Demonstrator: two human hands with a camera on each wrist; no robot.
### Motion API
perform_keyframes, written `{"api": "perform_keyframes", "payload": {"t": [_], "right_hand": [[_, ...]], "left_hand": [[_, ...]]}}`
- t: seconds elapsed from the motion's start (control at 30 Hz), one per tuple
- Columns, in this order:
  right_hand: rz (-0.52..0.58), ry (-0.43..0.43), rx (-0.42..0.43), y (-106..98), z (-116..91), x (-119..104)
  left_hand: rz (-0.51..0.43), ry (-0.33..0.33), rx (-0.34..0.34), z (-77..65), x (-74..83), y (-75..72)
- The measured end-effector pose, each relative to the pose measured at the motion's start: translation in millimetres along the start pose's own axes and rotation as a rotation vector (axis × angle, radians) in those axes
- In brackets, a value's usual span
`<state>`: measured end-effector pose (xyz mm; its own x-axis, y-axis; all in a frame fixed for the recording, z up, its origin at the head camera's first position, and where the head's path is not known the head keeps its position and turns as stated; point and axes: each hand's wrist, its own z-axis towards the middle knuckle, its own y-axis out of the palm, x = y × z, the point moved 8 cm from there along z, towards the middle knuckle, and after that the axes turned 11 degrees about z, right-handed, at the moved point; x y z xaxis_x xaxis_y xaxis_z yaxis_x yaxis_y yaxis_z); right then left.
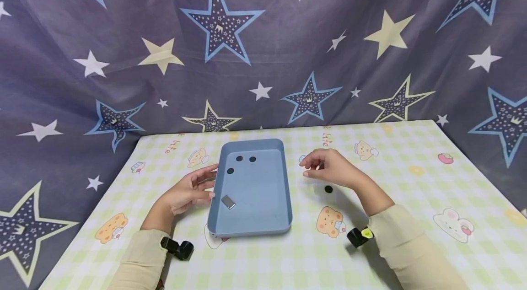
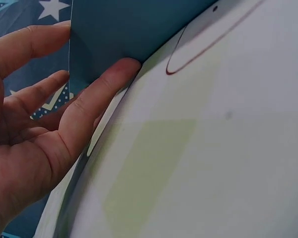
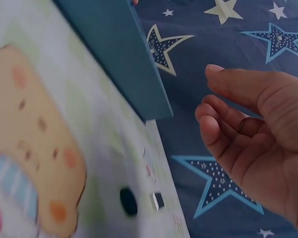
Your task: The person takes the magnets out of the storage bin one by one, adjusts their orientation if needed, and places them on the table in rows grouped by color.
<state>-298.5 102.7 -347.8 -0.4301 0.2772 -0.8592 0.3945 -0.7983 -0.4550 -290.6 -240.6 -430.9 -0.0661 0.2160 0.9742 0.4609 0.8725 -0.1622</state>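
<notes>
While relaxed hands [image 1: 331,169] hold nothing, left hand [image 1: 184,193] touching smooth rectangular tray [image 1: 261,198], flat discs [image 1: 253,159] inside

Smooth plastic-looking tray [image 1: 263,189], matt discs [image 1: 253,159], creased cloth backdrop [image 1: 271,68]

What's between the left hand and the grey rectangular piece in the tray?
The tray's left wall: in the head view, the left hand is outside it, the grey rectangular piece inside on the tray floor.

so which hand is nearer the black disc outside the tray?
Right. The right hand hangs near the black disc, not touching it; the left hand is across the tray, at its left side.
</notes>
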Motion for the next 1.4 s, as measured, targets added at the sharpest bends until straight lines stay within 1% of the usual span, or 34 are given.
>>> {"api": "perform_keyframes", "payload": {"t": [0.17,0.2,0.27,0.4,0.43,0.6,0.83,0.93,1.0,1.13,1.4], "right_hand": [[0.085,0.036,-0.057,14.0,14.4,-3.8],[0.099,0.043,-0.071,17.4,16.1,-8.2],[0.123,0.041,-0.102,24.3,21.4,-9.4],[0.131,0.027,-0.167,37.4,31.2,-13.8],[0.131,0.021,-0.183,40.4,34.2,-11.3],[0.138,0.024,-0.229,54.0,44.7,-17.7],[0.117,0.037,-0.274,70.5,60.7,-23.2],[0.102,0.021,-0.302,77.7,68.1,-27.0],[0.082,-0.005,-0.319,82.0,72.5,-30.7],[0.043,-0.036,-0.338,89.4,80.5,-35.2],[0.031,-0.032,-0.373,109.0,96.0,-32.8]], "left_hand": [[0.004,-0.010,0.007,-0.9,0.3,-1.4],[0.005,-0.011,0.008,-0.8,0.0,-1.7],[0.003,-0.013,0.007,-0.7,0.0,-1.5],[0.008,-0.016,0.002,-0.7,1.0,-0.5],[0.008,-0.018,0.001,-0.8,1.3,0.1],[0.007,-0.017,-0.009,-1.8,3.1,1.5],[0.010,-0.025,-0.005,-1.3,1.9,0.1],[0.007,-0.030,-0.006,-1.3,2.2,0.4],[0.007,-0.031,-0.007,-1.1,2.6,0.7],[-0.002,-0.030,-0.013,-0.4,3.6,1.5],[-0.011,-0.033,-0.018,-0.2,3.2,1.3]]}}
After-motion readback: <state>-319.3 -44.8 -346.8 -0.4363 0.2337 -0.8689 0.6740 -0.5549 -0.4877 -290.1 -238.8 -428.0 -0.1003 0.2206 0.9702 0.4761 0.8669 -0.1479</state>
